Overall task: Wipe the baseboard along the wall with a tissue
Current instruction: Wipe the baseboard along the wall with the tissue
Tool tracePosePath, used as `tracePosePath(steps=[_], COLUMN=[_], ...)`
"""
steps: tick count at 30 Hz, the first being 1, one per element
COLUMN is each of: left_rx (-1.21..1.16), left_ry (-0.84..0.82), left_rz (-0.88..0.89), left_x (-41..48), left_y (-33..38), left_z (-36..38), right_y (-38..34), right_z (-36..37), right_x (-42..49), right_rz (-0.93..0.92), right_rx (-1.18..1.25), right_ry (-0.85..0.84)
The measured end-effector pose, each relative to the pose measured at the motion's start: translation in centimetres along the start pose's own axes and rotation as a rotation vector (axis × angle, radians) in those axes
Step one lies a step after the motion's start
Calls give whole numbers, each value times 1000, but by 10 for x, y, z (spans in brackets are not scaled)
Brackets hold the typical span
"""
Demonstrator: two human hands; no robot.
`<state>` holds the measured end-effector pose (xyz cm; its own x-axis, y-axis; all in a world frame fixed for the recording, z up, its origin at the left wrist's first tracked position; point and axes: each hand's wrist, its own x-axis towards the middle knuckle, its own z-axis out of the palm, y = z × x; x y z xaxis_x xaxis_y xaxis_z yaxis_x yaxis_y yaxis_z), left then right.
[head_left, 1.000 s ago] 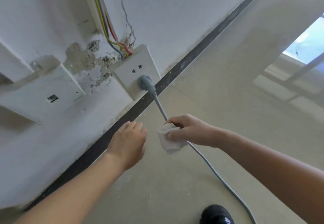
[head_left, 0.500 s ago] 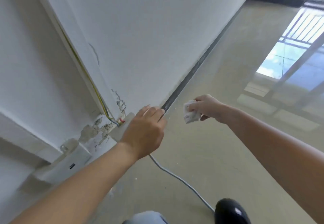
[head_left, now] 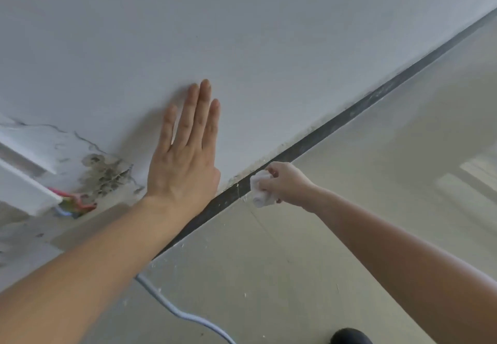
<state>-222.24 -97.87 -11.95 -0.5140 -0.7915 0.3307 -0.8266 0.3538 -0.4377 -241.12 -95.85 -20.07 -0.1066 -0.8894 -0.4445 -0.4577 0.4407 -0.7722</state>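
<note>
A narrow black baseboard (head_left: 347,120) runs diagonally between the white wall and the beige floor, from lower left to upper right. My right hand (head_left: 287,182) grips a crumpled white tissue (head_left: 260,189) and holds it against the baseboard. My left hand (head_left: 188,150) lies flat on the wall (head_left: 269,47) just left of it, fingers straight and together. Specks of plaster dust dot the baseboard near the tissue.
A grey cable (head_left: 185,316) trails over the floor (head_left: 349,236) below my left forearm. At the left, cracked, damaged plaster (head_left: 105,171) surrounds loose coloured wires (head_left: 72,203) beside a white box (head_left: 24,190). A dark shoe tip (head_left: 349,337) shows at the bottom edge.
My left hand has gone from loosely curled near the socket to flat on the wall. My right hand has carried the tissue onto the baseboard. The view has shifted right along the wall.
</note>
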Motion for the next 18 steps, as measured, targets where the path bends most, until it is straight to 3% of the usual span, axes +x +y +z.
tracePosePath(steps=[9, 18], left_rx=[320, 383], left_ry=[-74, -267], left_rz=[1, 6], left_x=[-15, -82], left_y=[1, 37], left_z=[2, 27], right_y=[16, 64], right_z=[60, 127], right_x=[55, 42], right_rz=[26, 64], right_rx=[-74, -81], right_ry=[-435, -583])
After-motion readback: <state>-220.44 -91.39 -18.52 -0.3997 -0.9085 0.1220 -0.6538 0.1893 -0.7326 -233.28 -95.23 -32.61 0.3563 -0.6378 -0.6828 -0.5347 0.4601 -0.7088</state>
